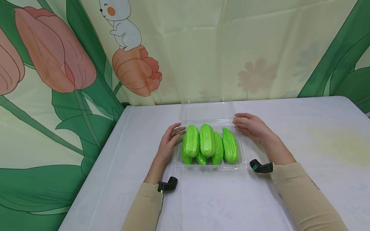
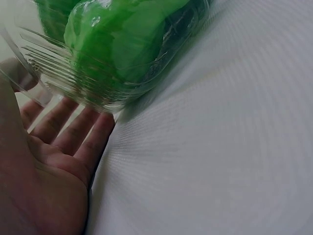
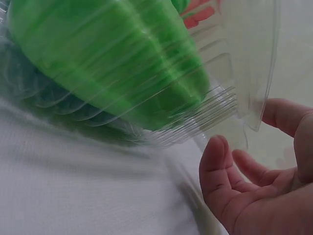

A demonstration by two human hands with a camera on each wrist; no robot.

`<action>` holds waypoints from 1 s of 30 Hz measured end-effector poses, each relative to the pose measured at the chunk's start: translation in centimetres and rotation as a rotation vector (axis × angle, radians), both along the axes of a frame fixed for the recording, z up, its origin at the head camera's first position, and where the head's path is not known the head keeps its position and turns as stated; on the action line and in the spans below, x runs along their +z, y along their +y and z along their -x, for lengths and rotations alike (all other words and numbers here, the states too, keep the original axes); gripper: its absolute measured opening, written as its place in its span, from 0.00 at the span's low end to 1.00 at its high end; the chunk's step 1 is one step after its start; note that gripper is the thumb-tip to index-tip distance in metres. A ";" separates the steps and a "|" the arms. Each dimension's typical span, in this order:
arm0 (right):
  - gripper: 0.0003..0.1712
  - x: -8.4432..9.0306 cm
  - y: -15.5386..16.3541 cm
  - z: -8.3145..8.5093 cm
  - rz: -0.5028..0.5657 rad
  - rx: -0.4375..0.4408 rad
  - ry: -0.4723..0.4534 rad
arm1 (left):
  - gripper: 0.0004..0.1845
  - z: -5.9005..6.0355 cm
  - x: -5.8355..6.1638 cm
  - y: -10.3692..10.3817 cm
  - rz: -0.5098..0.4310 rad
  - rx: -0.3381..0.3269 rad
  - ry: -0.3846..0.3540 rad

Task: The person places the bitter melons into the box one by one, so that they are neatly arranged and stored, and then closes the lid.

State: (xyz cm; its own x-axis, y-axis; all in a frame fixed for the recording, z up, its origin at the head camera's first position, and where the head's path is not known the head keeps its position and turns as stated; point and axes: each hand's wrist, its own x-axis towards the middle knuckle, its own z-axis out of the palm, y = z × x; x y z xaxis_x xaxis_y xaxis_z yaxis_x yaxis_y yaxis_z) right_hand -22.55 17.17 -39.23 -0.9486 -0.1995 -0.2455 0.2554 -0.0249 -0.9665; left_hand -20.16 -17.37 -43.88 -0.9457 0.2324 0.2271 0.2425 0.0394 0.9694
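Left hand (image 1: 170, 141) relaxed against clear tray (image 1: 244, 162), right hand (image 1: 250, 126) loosely open at lid (image 1: 206, 110)

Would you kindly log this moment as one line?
left hand: open, touching clamshell box | right hand: open, at hinge corner | lid: open | green vegetables: inside

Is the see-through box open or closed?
Open. The clear box has its lid folded back on the table, green vegetables uncovered.
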 end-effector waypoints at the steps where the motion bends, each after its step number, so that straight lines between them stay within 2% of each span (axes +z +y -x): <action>1: 0.39 -0.1 0.0 0.0 0.018 0.001 -0.006 | 0.26 0.0 0.0 0.0 0.002 -0.001 0.000; 9: 0.39 -0.6 -0.2 0.1 0.184 -0.022 -0.052 | 0.26 -0.1 0.2 -0.1 0.015 0.007 0.007; 13: 0.36 -0.7 -0.2 0.1 0.210 -0.029 -0.045 | 0.26 -0.1 0.3 -0.1 0.018 0.007 0.012; 19: 0.23 -0.8 -0.1 0.0 0.264 -0.015 -0.015 | 0.26 -0.2 0.2 0.0 0.015 0.002 0.014; 30: 0.25 -0.6 0.1 -0.1 0.311 0.001 0.017 | 0.26 -0.1 0.1 0.1 0.023 0.012 0.000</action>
